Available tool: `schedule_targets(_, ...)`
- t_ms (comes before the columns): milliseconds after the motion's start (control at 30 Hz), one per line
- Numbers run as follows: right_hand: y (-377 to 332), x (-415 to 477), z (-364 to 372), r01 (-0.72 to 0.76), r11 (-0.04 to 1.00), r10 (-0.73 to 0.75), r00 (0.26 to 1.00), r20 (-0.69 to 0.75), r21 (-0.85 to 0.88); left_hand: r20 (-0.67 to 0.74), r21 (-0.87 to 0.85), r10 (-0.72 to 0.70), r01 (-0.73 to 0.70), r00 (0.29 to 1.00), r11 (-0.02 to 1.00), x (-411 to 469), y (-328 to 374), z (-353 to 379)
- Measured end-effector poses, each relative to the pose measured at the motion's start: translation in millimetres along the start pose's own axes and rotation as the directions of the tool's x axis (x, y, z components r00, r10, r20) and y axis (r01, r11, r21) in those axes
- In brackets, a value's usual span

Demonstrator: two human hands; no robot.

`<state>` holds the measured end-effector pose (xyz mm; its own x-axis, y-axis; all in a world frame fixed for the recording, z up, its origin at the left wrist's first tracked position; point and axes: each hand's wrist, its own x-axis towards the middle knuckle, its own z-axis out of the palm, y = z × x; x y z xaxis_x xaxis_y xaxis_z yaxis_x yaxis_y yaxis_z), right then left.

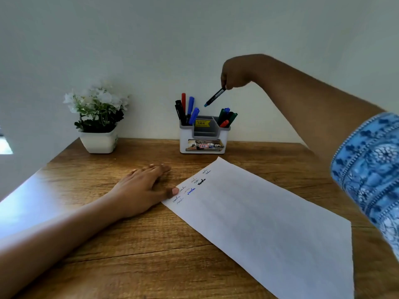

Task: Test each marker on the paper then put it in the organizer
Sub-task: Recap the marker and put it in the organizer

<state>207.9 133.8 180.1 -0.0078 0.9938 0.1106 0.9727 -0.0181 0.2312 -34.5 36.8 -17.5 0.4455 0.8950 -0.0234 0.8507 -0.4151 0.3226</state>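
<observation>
My right hand (234, 73) is raised above the white and grey organizer (204, 138) and pinches a black marker (214, 97) with a light blue end, tilted down to the left. Several markers stand in the organizer's left compartment (186, 111) and several more in its right one (226, 117). The middle compartment holds none. My left hand (143, 188) lies flat on the table, its thumb pressing the left corner of the white paper (269, 223). Several small scribbles in black and blue (191, 188) sit near that corner.
A white pot of white flowers (99, 121) stands at the back left of the wooden table (129, 255), against the pale wall. My right sleeve (371, 169) is blue patterned cloth. The paper reaches down to the lower right of the table.
</observation>
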Motion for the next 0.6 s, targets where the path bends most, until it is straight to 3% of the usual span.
schedule_targets(233,-19.0,34.8,18.3,0.058,0.987,-0.048,0.997,0.068,-0.151,0.001,0.001,-0.003,0.003,1.000,1.000,3.0,-3.2,1.3)
schedule_targets(600,-46.4,54.1,55.4,0.070,0.995,-0.074,0.996,0.051,0.068,-0.019,-0.012,0.011,-0.011,1.000,1.000,5.7,-7.0,2.8)
